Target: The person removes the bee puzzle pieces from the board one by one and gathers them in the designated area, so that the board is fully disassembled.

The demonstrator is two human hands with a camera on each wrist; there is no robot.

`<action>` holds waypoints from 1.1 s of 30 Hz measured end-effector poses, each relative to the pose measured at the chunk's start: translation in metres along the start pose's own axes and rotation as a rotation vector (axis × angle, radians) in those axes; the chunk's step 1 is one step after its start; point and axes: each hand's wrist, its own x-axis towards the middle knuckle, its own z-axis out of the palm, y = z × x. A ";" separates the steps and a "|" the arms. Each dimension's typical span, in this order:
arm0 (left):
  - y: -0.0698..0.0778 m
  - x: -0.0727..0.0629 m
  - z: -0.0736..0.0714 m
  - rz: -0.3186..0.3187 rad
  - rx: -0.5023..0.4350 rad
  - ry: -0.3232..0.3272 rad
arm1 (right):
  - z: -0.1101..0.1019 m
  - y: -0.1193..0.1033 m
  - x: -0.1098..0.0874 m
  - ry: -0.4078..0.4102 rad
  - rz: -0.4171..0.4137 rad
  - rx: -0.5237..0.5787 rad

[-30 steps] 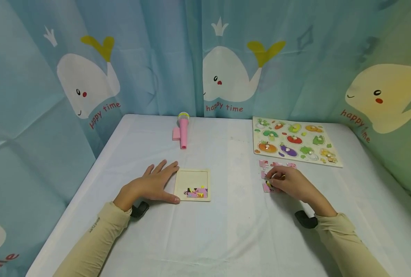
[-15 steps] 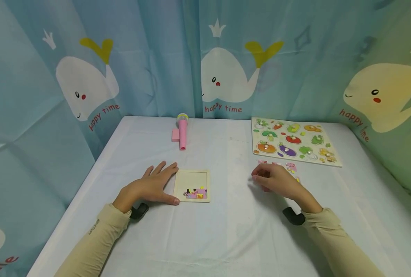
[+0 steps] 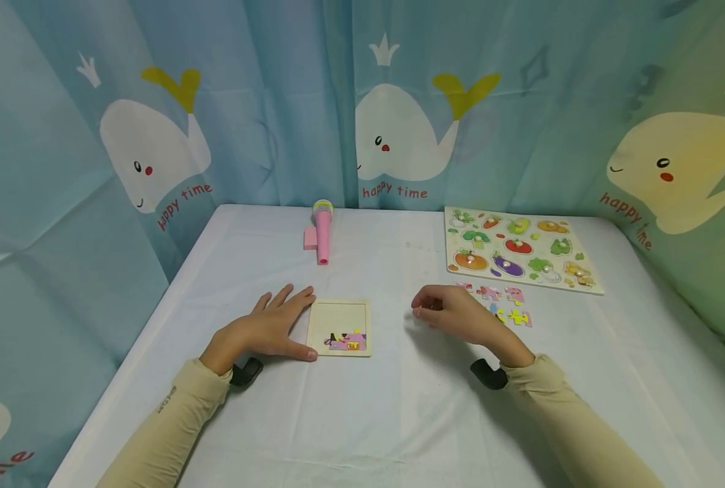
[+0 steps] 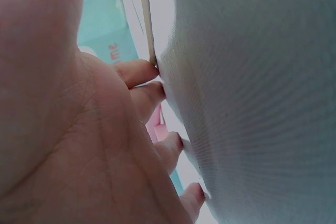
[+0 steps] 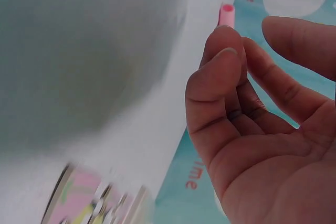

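Observation:
My left hand (image 3: 264, 333) lies with fingers spread at the left side of a square wooden puzzle tray (image 3: 338, 314). Its thumb is at the tray's near left corner, a fingertip at the far left one. In the tray's near right part sit joined pink, yellow and black puzzle pieces (image 3: 348, 341). My right hand (image 3: 460, 317) is between the tray and several loose pink jigsaw pieces (image 3: 514, 295), partly covering them. Its fingers (image 5: 212, 98) are bent in the right wrist view, the thumb apart from them. No piece shows there; I cannot tell whether the fingertips hide one.
At the back right lies a vegetable peg puzzle board (image 3: 521, 247). A pink toy microphone (image 3: 323, 237) lies at the back, beside a small pink block (image 3: 310, 238). White cloth (image 3: 362, 420) covers the table, and a blue whale-print curtain (image 3: 289, 102) hangs behind it.
My right hand has moved left from the loose puzzle pieces toward the tray, uncovering some of them. The left hand has stayed at the tray.

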 end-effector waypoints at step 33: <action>0.000 -0.001 -0.001 -0.001 0.002 -0.004 | 0.057 -0.059 0.042 -0.124 -0.190 0.028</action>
